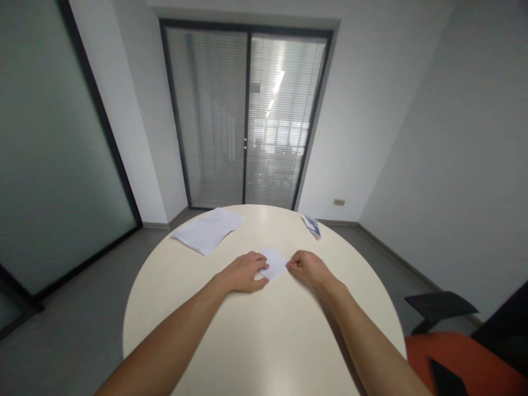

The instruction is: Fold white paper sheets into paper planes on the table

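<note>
A small folded sheet of white paper (274,264) lies on the round cream table (247,341), between my two hands. My left hand (247,272) rests at its left side with the fingers apart, fingertips and thumb touching the paper's edge. At the right corner of the paper, my right hand (308,267) is closed in a pinch, thumb and forefinger on that corner. The other fingers of the right hand are curled in and partly hidden.
A stack of white sheets (210,228) lies at the table's far left. A folded piece of paper (312,225) sits near the far right edge. An orange chair (454,360) with black armrests stands to the right. Beyond are glass doors (243,115) with blinds.
</note>
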`<state>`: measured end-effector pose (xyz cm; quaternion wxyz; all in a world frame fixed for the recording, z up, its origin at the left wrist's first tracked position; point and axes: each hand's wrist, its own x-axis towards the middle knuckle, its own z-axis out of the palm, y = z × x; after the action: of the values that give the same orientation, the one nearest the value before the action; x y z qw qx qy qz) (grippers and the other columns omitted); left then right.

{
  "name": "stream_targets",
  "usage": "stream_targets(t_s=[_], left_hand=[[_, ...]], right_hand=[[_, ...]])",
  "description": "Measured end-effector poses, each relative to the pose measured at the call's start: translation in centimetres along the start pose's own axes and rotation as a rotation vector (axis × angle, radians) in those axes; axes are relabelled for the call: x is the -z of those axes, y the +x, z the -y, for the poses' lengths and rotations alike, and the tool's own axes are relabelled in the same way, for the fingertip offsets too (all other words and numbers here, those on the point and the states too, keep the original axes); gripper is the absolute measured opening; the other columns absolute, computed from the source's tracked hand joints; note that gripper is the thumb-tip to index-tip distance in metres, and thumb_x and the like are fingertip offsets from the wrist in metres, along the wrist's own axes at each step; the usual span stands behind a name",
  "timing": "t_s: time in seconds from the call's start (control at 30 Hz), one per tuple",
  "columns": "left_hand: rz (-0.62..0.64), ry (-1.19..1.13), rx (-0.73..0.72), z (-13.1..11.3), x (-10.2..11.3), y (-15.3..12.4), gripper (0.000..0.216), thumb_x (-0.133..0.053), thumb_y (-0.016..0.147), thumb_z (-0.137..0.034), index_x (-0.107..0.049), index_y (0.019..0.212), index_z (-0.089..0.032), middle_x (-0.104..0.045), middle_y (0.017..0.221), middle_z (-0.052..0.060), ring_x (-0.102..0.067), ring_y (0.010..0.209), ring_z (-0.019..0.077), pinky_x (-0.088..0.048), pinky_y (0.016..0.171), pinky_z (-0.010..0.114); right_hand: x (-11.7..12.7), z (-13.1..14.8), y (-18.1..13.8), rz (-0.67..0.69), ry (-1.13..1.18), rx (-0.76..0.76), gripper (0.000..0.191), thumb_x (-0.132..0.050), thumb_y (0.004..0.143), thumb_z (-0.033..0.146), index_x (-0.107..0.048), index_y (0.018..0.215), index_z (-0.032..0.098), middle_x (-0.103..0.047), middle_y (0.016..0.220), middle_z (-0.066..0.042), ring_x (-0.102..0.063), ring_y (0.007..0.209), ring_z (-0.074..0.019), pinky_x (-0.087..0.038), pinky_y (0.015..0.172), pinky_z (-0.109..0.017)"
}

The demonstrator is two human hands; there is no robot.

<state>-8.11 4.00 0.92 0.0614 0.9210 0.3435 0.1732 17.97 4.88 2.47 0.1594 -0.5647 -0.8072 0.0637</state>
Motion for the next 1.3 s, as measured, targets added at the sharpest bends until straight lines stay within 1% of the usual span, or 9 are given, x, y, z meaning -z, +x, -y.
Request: stream_targets(t_s=[0.17,0.27,0.47,0.6,0.73,0.8,0.9,1.07,1.3], left_hand=[[0.011,-0.007,0.006,0.1,0.1,0.1,0.036,-0.05,0.091,-0.027,-0.069,0.121,-0.021,-0.063,0.131,0.008,-0.054,0.124,0.0254,-0.043,0.108,0.04],[0.008,-0.012,0.011,0.2,0.1,0.1,0.036,-0.045,0.095,-0.024,-0.069,0.12,-0.021,-0.064,0.131,0.007,-0.054,0.123,0.0238,-0.043,0.107,0.038],[-0.002,-0.011,0.022,0.1,0.0,0.2,0.033,-0.046,0.097,-0.033,-0.07,0.117,-0.02,-0.064,0.129,0.008,-0.055,0.121,0.0245,-0.045,0.105,0.038],[-0.018,0.006,0.035,-0.1,-0.1,0.3,0.031,-0.053,0.095,-0.037,-0.069,0.115,-0.019,-0.066,0.124,0.009,-0.056,0.117,0.0256,-0.046,0.103,0.039],[-0.032,0.016,0.023,-0.1,-0.2,0.3,0.034,-0.058,0.093,-0.039,-0.066,0.121,-0.022,-0.065,0.122,0.008,-0.056,0.116,0.0257,-0.046,0.103,0.039],[-0.034,0.017,0.009,0.1,-0.3,0.3,0.035,-0.057,0.094,-0.038,-0.066,0.124,-0.024,-0.064,0.124,0.007,-0.056,0.116,0.0253,-0.046,0.102,0.039],[-0.036,0.018,0.006,0.2,-0.5,0.2,0.034,-0.056,0.094,-0.039,-0.067,0.124,-0.026,-0.063,0.126,0.007,-0.056,0.115,0.0252,-0.045,0.103,0.039],[-0.042,0.009,0.019,0.2,-0.6,0.3,0.038,-0.059,0.092,-0.044,-0.069,0.123,-0.026,-0.063,0.127,0.008,-0.056,0.116,0.0262,-0.045,0.103,0.039],[-0.036,-0.005,0.022,-0.1,-0.4,0.3,0.039,-0.059,0.091,-0.045,-0.069,0.123,-0.026,-0.062,0.128,0.009,-0.056,0.117,0.0266,-0.044,0.103,0.04]], right_hand=[[0.0,-0.8,-0.1,0.01,0.028,-0.022,0.022,-0.061,0.083,0.034,-0.078,0.081,0.02,-0.075,0.094,-0.009,-0.067,0.08,-0.0196,-0.045,0.068,-0.025],[-0.1,-1.3,-0.2,0.019,0.038,0.014,0.022,-0.062,0.082,0.036,-0.078,0.084,0.02,-0.075,0.095,-0.008,-0.066,0.08,-0.0192,-0.045,0.067,-0.025],[0.9,-0.3,-0.7,0.05,-0.042,0.085,0.024,-0.059,0.085,0.034,-0.077,0.075,0.021,-0.075,0.087,-0.008,-0.066,0.076,-0.0193,-0.043,0.066,-0.025],[1.7,0.8,-0.9,0.056,-0.097,0.079,0.026,-0.058,0.086,0.034,-0.078,0.075,0.021,-0.075,0.087,-0.009,-0.066,0.078,-0.02,-0.041,0.066,-0.025],[2.0,1.2,-1.0,0.118,-0.134,0.079,0.035,-0.054,0.09,0.04,-0.077,0.076,0.019,-0.074,0.086,-0.009,-0.066,0.078,-0.0202,-0.04,0.066,-0.026],[2.0,1.4,-0.9,0.119,-0.16,0.088,0.039,-0.05,0.093,0.041,-0.077,0.076,0.017,-0.074,0.087,-0.01,-0.066,0.079,-0.0199,-0.04,0.066,-0.026],[1.6,1.5,-0.8,0.078,-0.169,0.107,0.039,-0.048,0.095,0.039,-0.078,0.082,0.018,-0.073,0.091,-0.01,-0.066,0.085,-0.0201,-0.04,0.069,-0.025],[0.7,1.3,-0.7,0.048,-0.093,0.18,0.03,-0.053,0.094,0.038,-0.078,0.101,0.023,-0.072,0.102,-0.007,-0.066,0.091,-0.0193,-0.043,0.073,-0.025],[0.1,0.4,-0.4,0.041,-0.058,0.243,0.028,-0.054,0.093,0.033,-0.079,0.101,0.024,-0.072,0.101,-0.008,-0.065,0.094,-0.021,-0.047,0.078,-0.028]])
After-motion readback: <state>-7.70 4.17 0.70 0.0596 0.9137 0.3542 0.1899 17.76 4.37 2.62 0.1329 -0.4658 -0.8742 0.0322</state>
